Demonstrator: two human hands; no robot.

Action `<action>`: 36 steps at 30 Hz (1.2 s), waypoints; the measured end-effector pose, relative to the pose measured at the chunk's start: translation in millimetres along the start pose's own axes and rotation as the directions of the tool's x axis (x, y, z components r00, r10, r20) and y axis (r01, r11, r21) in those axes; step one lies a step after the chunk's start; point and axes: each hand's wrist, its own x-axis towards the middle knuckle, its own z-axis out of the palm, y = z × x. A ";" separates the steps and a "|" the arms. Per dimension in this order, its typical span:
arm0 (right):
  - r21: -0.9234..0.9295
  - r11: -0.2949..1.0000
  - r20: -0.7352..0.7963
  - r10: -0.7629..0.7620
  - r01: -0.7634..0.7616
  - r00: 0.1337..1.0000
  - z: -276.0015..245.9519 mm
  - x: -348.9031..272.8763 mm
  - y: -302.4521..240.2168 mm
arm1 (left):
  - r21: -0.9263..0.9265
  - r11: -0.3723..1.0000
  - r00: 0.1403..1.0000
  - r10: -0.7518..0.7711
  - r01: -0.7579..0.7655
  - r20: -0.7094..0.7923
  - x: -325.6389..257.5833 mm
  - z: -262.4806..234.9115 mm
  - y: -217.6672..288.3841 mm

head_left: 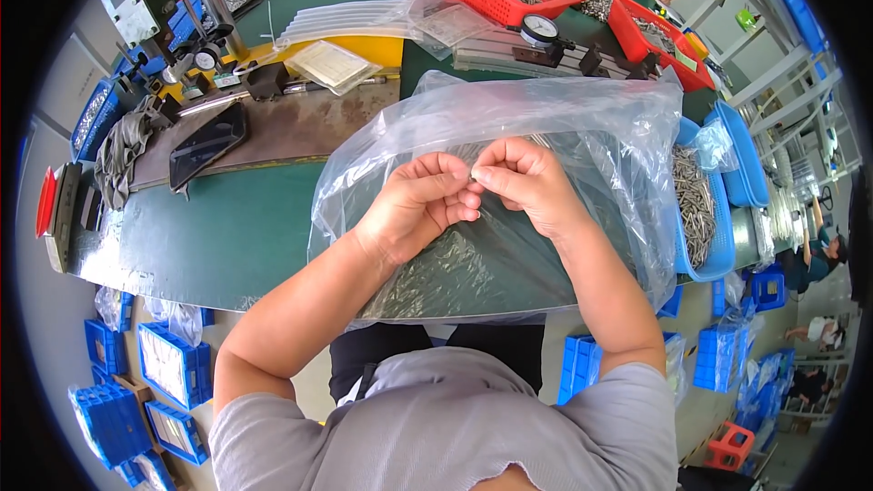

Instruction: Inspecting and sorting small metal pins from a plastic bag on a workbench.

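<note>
Green tabletop [227,236] fills much of the head view, and near the middle of the frame we see a clear plastic bag [400,132] spread over it. Above the bag, at the centre, the left hand [420,205] and right hand [527,180] meet, thumbs and forefingers pinched narrow around a small metallic piece [474,175], mostly hidden by the fingertips. The left hand's other fingers curl loosely.

Toward writing, we find a printed card [332,65] in a clear sleeve at upper left of centre, its lines too small for us to read. At top centre, a dial gauge [540,30] shows a marked white face, its figures likewise too fine. At upper left, a pale plate [129,5] bears dark marks we cannot make out. Metal pins [695,209] fill a blue basket [725,238] at right.
</note>
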 end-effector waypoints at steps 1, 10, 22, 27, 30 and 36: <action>0.000 1.000 0.000 -0.001 0.001 1.000 -0.3 0.8 0.0 | 0.016 1.000 1.000 0.003 -0.003 -0.016 0.3 -1.3 0.2; -0.030 0.988 0.039 -0.150 0.152 0.988 -5.9 -1.0 6.1 | 0.087 0.994 0.996 0.064 -0.059 -0.055 8.3 -0.9 -4.9; -0.545 0.797 -0.366 -0.504 0.259 0.782 -66.4 -78.5 -104.5 | 0.173 0.982 0.995 0.087 -0.078 -0.045 4.7 -4.8 0.3; -0.775 0.563 -0.607 -0.535 -0.288 0.588 -196.2 -113.2 -89.5 | 0.196 0.978 0.997 0.074 -0.068 -0.025 9.7 -3.1 1.3; -0.667 0.642 -0.675 -0.304 -0.379 0.672 -248.2 -127.8 -68.2 | 0.215 0.975 0.998 0.062 -0.057 -0.016 10.2 -2.3 2.3; -0.696 0.666 -0.676 -0.478 -0.270 0.561 -248.0 -137.1 -66.7 | 0.223 0.972 0.997 0.072 -0.068 -0.010 8.1 -2.2 2.2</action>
